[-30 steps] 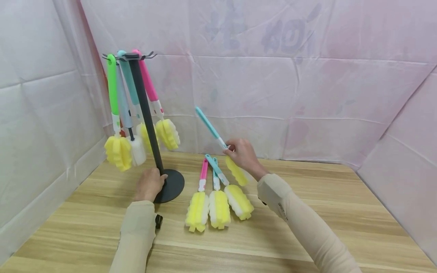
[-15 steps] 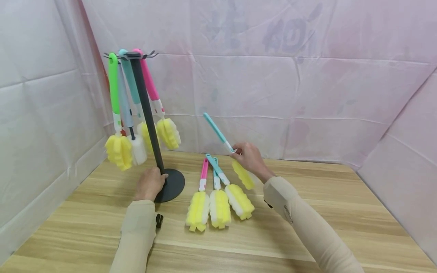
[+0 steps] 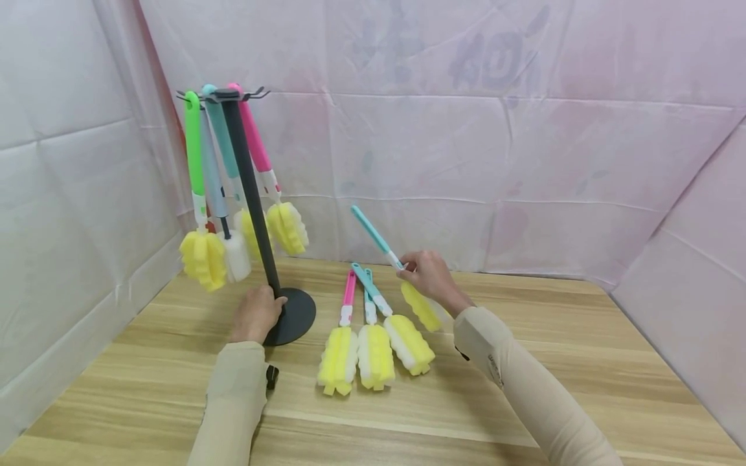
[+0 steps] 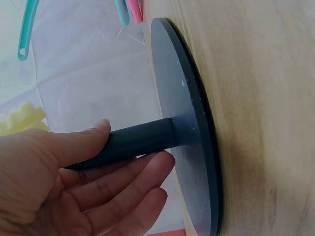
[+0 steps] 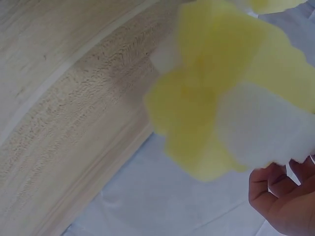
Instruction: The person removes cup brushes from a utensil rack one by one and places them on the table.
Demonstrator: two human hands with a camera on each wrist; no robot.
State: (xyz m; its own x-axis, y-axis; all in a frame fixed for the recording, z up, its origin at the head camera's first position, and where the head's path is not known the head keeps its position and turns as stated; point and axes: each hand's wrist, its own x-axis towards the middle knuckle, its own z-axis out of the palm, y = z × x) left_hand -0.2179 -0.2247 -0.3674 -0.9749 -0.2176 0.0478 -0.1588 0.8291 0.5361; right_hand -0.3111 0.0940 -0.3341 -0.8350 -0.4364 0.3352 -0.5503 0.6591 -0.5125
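Note:
My left hand (image 3: 255,315) grips the black pole (image 4: 142,140) of the stand just above its round base (image 4: 174,83), thumb on one side and fingers on the other. My right hand (image 3: 430,277) pinches a sponge bottle brush (image 3: 371,230) at the white neck below its teal handle. The brush is tilted, handle up to the left, with its yellow and white sponge head (image 5: 211,93) hanging beneath the hand. On the table lie three more brushes: a pink-handled one (image 3: 338,356), a teal one (image 3: 375,356) and another teal one (image 3: 410,344), their handles bunched together.
From the stand's hooks (image 3: 226,96) hang brushes with green (image 3: 194,152), grey-blue (image 3: 214,175), teal (image 3: 224,139) and pink (image 3: 254,139) handles. To the right, some hooks (image 3: 258,94) carry nothing. Pale cloth (image 3: 571,162) encloses the wooden table (image 3: 553,336) at the back and sides.
My right hand has shifted right and down, carrying the brush slightly lower and away from the stand. My left hand keeps its hold on the pole.

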